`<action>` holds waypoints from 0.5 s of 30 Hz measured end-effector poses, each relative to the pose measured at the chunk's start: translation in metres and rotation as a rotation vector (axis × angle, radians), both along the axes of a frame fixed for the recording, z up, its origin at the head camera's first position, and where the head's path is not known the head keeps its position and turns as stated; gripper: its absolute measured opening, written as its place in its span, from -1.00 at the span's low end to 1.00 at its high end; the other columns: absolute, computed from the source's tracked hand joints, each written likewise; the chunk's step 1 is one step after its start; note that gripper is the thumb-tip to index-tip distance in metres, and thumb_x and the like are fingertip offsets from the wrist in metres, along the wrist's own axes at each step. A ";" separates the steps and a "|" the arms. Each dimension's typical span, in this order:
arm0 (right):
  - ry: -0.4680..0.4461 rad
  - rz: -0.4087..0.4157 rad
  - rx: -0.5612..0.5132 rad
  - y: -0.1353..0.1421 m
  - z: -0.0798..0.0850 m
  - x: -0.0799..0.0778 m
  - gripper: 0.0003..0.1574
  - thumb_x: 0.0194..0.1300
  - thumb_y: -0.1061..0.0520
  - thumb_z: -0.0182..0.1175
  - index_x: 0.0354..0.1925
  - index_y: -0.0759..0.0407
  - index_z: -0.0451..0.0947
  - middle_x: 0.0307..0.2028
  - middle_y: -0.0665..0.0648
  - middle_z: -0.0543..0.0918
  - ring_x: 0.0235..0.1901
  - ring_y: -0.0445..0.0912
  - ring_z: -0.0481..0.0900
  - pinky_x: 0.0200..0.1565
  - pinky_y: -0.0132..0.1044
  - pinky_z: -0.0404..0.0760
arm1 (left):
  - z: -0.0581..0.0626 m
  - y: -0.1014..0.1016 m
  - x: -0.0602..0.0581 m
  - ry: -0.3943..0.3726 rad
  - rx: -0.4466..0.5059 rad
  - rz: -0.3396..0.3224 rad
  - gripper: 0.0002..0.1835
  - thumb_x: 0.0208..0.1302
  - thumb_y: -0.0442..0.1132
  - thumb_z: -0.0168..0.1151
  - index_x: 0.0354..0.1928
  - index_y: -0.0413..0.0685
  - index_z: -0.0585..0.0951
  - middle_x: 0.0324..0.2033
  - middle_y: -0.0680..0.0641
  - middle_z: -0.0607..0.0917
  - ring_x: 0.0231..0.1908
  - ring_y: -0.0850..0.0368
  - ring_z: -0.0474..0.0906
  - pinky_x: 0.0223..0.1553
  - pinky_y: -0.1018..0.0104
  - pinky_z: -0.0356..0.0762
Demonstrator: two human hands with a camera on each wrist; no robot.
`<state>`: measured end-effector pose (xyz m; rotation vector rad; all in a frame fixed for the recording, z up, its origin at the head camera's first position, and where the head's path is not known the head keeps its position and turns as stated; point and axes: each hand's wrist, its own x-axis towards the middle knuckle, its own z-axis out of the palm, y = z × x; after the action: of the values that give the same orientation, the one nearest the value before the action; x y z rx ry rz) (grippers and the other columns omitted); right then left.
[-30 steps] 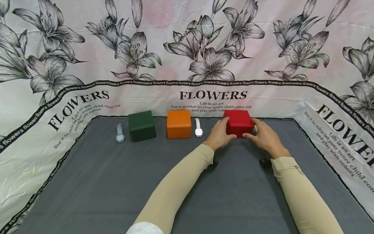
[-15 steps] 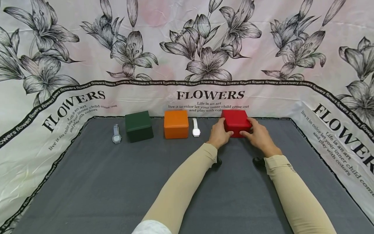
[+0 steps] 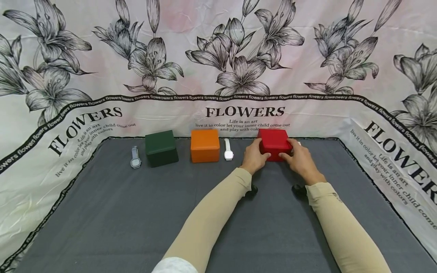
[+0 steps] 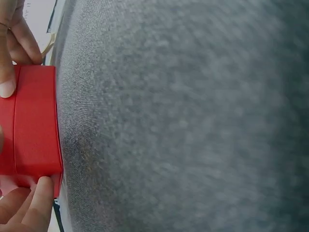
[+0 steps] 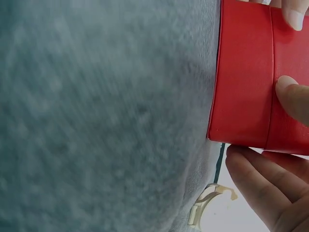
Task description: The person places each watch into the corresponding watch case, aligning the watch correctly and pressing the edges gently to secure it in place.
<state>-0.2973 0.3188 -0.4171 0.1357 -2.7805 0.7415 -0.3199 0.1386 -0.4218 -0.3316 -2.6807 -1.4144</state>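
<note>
Both hands are at a red box (image 3: 274, 144) with a lid seam, resting on the grey cloth at the back right. My left hand (image 3: 253, 157) grips its left side, thumb at the front; in the left wrist view its fingers (image 4: 39, 205) touch the box's side. My right hand (image 3: 304, 161) holds the opposite side, its thumb (image 5: 293, 99) near the seam in the right wrist view. The lid looks closed. Beside the box on the right lies a pale gold watch (image 5: 205, 200), mostly hidden behind the right hand in the head view.
Left of the red box stand an orange box (image 3: 205, 146) and a dark green box (image 3: 161, 148). A white watch (image 3: 228, 151) lies right of the orange box, a silver watch (image 3: 135, 157) left of the green one. Behind them rises a flower-printed cloth (image 3: 146, 113).
The head view has shifted a little, so everything sits slightly further left in it. Both wrists have drawn slightly inward. The hands stay on the red box, which has not visibly moved.
</note>
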 end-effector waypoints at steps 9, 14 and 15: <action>0.031 -0.011 0.021 -0.013 0.003 0.014 -0.18 0.18 0.08 0.35 0.27 0.36 0.23 -0.01 0.45 0.51 -0.17 0.27 0.53 -0.08 0.17 0.52 | -0.002 -0.010 0.005 0.028 0.003 -0.011 -0.36 0.17 -0.20 0.38 0.30 0.02 0.39 0.08 -0.01 0.61 0.01 0.13 0.55 0.05 0.28 0.49; 0.020 -0.030 0.017 -0.019 0.008 0.025 -0.22 0.14 0.08 0.39 0.19 0.38 0.28 -0.04 0.44 0.51 -0.19 0.26 0.51 -0.13 0.14 0.53 | -0.004 -0.015 0.011 0.038 0.012 -0.031 -0.38 0.18 -0.21 0.37 0.29 -0.01 0.40 0.07 -0.01 0.62 0.00 0.13 0.56 0.05 0.29 0.50; 0.014 -0.032 0.016 -0.021 0.009 0.027 -0.22 0.14 0.07 0.39 0.18 0.38 0.28 -0.04 0.44 0.51 -0.20 0.25 0.51 -0.14 0.13 0.54 | -0.005 -0.016 0.012 0.039 0.011 -0.035 -0.38 0.18 -0.21 0.36 0.29 -0.01 0.40 0.06 -0.01 0.62 0.00 0.14 0.56 0.05 0.29 0.50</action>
<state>-0.2700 0.2980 -0.4083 0.0993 -2.7695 0.7086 -0.3082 0.1225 -0.4266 -0.4026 -2.6480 -1.4156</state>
